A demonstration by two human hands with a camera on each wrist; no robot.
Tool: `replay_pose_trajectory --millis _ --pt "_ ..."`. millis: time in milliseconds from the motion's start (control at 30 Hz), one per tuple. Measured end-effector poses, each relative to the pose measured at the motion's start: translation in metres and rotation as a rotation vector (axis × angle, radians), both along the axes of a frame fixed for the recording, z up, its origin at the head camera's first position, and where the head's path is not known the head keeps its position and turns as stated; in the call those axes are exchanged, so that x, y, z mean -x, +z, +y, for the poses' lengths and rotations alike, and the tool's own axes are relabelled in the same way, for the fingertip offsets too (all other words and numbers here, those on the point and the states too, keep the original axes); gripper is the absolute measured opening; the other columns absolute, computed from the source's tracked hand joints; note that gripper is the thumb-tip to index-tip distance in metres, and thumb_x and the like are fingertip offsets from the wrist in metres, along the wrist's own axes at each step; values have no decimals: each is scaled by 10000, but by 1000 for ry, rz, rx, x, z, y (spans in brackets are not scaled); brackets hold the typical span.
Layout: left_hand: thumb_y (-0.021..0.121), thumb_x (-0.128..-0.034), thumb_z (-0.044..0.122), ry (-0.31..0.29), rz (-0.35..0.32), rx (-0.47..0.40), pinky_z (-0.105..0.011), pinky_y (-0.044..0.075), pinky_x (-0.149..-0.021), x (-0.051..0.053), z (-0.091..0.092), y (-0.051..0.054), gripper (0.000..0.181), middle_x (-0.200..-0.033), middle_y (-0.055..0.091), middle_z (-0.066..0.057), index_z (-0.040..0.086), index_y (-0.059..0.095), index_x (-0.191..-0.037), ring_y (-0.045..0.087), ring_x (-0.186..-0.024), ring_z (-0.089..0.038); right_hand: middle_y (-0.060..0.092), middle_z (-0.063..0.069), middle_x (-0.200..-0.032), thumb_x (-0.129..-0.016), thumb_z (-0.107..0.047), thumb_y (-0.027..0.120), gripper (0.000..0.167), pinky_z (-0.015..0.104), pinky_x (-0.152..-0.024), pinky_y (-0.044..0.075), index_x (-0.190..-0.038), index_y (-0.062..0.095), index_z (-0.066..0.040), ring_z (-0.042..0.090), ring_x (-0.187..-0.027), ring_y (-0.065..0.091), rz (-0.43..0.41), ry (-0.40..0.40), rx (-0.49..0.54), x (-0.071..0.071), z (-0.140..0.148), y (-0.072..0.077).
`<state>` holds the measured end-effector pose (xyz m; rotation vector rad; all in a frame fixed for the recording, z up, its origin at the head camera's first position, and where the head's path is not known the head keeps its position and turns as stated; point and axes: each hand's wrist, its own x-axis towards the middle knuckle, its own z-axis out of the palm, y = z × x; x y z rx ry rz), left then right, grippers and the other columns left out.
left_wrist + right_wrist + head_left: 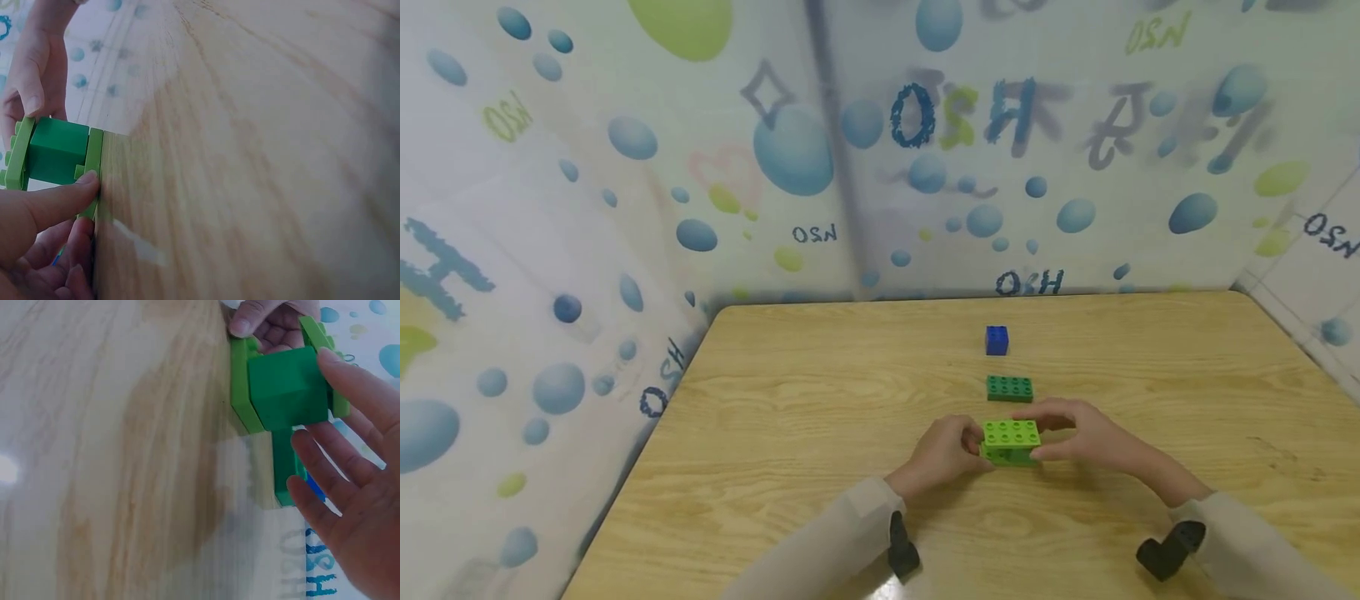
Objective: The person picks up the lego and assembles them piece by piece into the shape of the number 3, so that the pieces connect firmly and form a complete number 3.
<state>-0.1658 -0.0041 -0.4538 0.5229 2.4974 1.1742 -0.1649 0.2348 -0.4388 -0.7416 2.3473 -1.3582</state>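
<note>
A small stack stands in front of me on the table, with a dark green brick (pixel 287 387) between two flat lime green bricks. The upper lime green brick (pixel 1011 433) shows its studs and looks slightly tilted in the right wrist view. My left hand (pixel 943 450) pinches the lower lime green brick (pixel 94 150) at its left end, thumb on top. At the other end, my right hand (pixel 1086 433) holds the upper lime green brick between thumb and finger. Its other fingers are spread beside the stack in the right wrist view.
Just behind the stack lies a flat dark green brick (pixel 1009 388). Farther back sits a blue brick (pixel 997 341). The wooden table (pixel 820 375) meets a patterned curtain (pixel 880 208) at its far edge and on its left side.
</note>
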Motion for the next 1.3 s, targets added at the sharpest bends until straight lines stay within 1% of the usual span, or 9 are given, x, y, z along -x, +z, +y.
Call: replay_pose_trajectory --millis 100,200,367,533,700,833,1000,1133,1300 --pt "800 -702 121 1 -4 1 -187 413 -570 0 0 0 346 -722 553 48 22 629 -985 490 -628 -41 558 80 -1197 -828 -228 691 498 385 -871 435 -1263 530 -47 137 -1001 563 -3 -6 -10 0 4 1" --pt "800 -701 120 4 -10 2 -187 412 -568 0 1 1 344 -721 553 47 23 628 -983 489 -628 -42 565 84 -1191 -823 -223 695 497 407 -868 427 -1256 533 -40 165 -991 566 -12 -14 -12 0 7 2" --pt "801 -698 115 7 -12 0 -186 411 -569 0 1 2 345 -719 552 47 20 628 -980 488 -628 -41 568 99 -1174 -819 -213 700 502 359 -854 442 -1257 532 -34 165 -985 570 -30 -10 -1 -1 9 3" --pt "800 -701 121 7 -7 3 -185 412 -575 0 1 2 344 -725 551 53 22 627 -981 489 -634 -36 565 134 -1172 -826 -182 693 479 322 -840 454 -1243 535 -5 139 -971 571 5 -12 28 -2 7 0" --pt "801 -700 124 3 5 9 -185 413 -574 -1 1 2 346 -724 552 54 21 627 -981 489 -634 -35 574 124 -1153 -829 -176 690 448 320 -825 466 -1223 555 -10 104 -963 568 39 -47 58 -5 3 -3" --pt "801 -700 120 1 0 11 -183 414 -573 -1 1 2 356 -728 552 53 17 628 -994 489 -635 -36 593 111 -1106 -833 -163 684 415 325 -805 478 -1202 573 -10 104 -945 574 41 -71 91 -7 1 -5" --pt "801 -698 115 1 -7 9 -183 415 -575 -1 2 3 359 -731 551 51 16 629 -997 489 -637 -39 599 98 -1056 -828 -158 688 400 287 -766 484 -1188 591 -11 116 -925 574 36 -111 126 -9 -1 -8" --pt "801 -698 118 0 0 7 -185 415 -576 -1 2 4 348 -730 548 49 20 631 -985 486 -637 -41 608 72 -1056 -825 -174 693 391 283 -758 476 -1174 607 -20 121 -924 569 65 -142 123 -11 -2 -9" --pt "802 -699 123 -7 18 9 -180 416 -584 -1 1 3 339 -731 546 55 21 633 -974 484 -641 -33 615 46 -1030 -818 -176 698 382 287 -724 477 -1157 619 -21 122 -887 570 109 -140 102 -10 -3 -10"
